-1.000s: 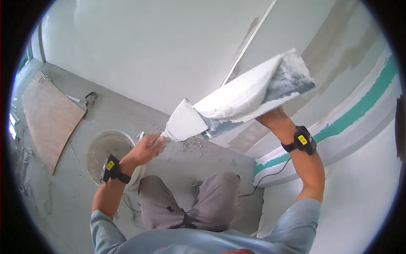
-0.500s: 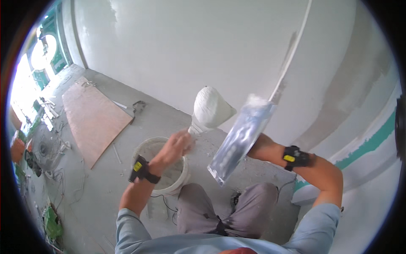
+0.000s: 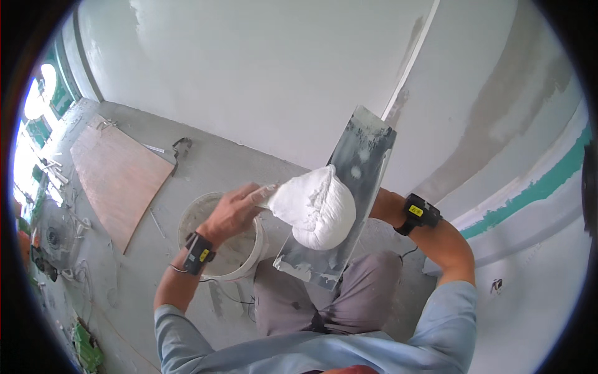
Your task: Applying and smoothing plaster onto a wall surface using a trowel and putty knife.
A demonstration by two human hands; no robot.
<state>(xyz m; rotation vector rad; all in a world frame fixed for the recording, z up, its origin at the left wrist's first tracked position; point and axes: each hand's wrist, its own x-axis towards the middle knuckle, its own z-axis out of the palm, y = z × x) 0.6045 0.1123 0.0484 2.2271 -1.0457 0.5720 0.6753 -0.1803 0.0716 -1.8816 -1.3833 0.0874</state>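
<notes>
My left hand (image 3: 240, 209) grips a putty knife (image 3: 271, 198) by its handle, its blade buried under a large mound of soft white compound (image 3: 321, 212). That mound lies over the middle of a long metal trowel (image 3: 370, 137), which is tilted across my front with white smears at both ends. My right hand (image 3: 385, 207) holds the trowel from beneath; its fingers are mostly hidden by the blade. Below my left hand stands a white bucket (image 3: 261, 246) with greyish residue inside, beside my grey-trousered knees.
A pale wall (image 3: 249, 62) with a vertical corner strip (image 3: 412, 59) stands ahead, and a curved wall with a green band (image 3: 529, 193) at right. A plywood sheet (image 3: 118, 174), scraps, cables and debris (image 3: 87, 343) lie on the grey floor at left.
The compound, spread along the trowel earlier and then gathered on the knife, now rests over the trowel's middle. The trowel has swung more upright in view, and my left hand has moved inward.
</notes>
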